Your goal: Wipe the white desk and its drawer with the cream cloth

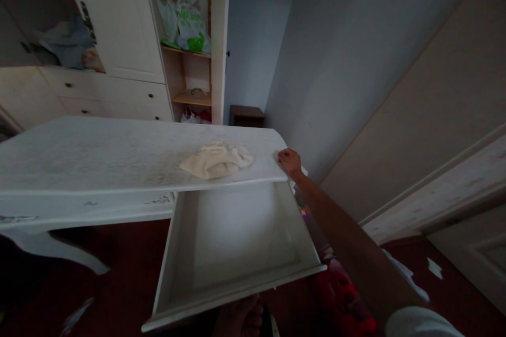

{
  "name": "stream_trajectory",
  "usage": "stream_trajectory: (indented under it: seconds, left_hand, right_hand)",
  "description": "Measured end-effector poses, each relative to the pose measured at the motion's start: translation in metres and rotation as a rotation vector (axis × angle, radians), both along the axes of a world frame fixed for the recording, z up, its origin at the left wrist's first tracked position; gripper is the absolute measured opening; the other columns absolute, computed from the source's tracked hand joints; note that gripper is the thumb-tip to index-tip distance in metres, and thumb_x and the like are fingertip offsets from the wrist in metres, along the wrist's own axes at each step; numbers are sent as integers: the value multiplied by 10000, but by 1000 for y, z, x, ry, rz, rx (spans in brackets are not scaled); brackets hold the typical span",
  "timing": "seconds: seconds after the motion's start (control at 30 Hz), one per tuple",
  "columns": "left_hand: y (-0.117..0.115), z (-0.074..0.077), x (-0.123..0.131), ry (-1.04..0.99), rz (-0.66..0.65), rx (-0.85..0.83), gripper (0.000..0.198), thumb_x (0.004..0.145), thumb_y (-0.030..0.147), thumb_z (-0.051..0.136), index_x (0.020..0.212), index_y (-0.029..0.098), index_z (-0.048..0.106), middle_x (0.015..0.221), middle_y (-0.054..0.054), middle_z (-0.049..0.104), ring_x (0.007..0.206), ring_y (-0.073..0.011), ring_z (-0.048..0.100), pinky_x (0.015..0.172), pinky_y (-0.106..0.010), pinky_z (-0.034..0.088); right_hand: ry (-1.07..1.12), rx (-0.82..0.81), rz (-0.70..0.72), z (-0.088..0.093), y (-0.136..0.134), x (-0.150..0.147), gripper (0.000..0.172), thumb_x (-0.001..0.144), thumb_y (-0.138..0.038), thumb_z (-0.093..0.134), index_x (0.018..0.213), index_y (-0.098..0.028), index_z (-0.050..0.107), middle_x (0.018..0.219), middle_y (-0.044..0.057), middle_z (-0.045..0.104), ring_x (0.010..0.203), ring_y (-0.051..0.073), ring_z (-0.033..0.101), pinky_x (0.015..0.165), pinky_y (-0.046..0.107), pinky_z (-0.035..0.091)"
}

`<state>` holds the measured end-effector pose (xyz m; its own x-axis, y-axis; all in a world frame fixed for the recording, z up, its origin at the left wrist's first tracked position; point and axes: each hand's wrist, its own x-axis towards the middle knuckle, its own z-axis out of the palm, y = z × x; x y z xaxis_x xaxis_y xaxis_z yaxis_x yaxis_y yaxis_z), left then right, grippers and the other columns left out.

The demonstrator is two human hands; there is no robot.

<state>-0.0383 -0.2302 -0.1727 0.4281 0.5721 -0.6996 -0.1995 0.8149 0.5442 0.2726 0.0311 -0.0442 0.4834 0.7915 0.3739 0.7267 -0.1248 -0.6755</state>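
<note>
My right hand (290,162) is at the right end of a worn white table (130,150), its fingers curled closed near the tabletop's edge. What those fingers hold, if anything, is too small to make out. A crumpled cream cloth (215,160) lies on the tabletop, to the left of this hand and apart from it. Below, a white drawer (237,231) is pulled out from the table, with nothing visible inside. My left hand is out of view.
Behind the table stands a white wardrobe (130,21), with plastic bags (192,21) on an open shelf. A small brown cabinet (247,115) is in the corner. Red items (343,297) lie on the floor right of the drawer. A bare foot (241,318) shows beneath the drawer front.
</note>
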Motion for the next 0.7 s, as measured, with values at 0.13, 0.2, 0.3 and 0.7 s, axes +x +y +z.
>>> stream_trajectory:
  seconds: [0.13, 0.2, 0.3, 0.7]
  left_hand:
    - [0, -9, 2, 5, 10, 24, 431, 472, 414, 929, 707, 137, 695, 604, -37, 689, 503, -119, 592, 501, -224, 467]
    - [0, -13, 3, 8, 28, 48, 413, 484, 410, 925, 699, 139, 701, 602, -40, 688, 504, -122, 592, 505, -228, 471]
    - [0, -15, 1, -11, 75, 60, 393, 484, 397, 926, 685, 138, 709, 618, -50, 694, 535, -138, 614, 553, -253, 499]
    - [-3, -2, 0, -90, 35, 178, 394, 684, 476, 818, 996, 262, 706, 903, -66, 729, 1007, -330, 671, 773, -442, 571]
  right_hand:
    - [-19, 2, 14, 1, 0, -1, 175, 756, -270, 511, 654, -203, 635, 612, 1, 666, 634, 169, 604, 667, 271, 440]
    - [-33, 17, 25, 2, -1, -4, 180, 775, -293, 505, 690, -206, 637, 647, 9, 672, 675, 178, 612, 703, 284, 452]
    - [-50, 67, 60, 2, -2, -10, 206, 805, -341, 499, 832, -203, 650, 816, 34, 697, 761, 177, 612, 778, 301, 467]
    - [-92, 98, 498, 47, 33, -119, 1091, 634, -746, 697, 1493, -195, 310, 1609, 164, 117, 1477, 337, 160, 1170, 492, 240]
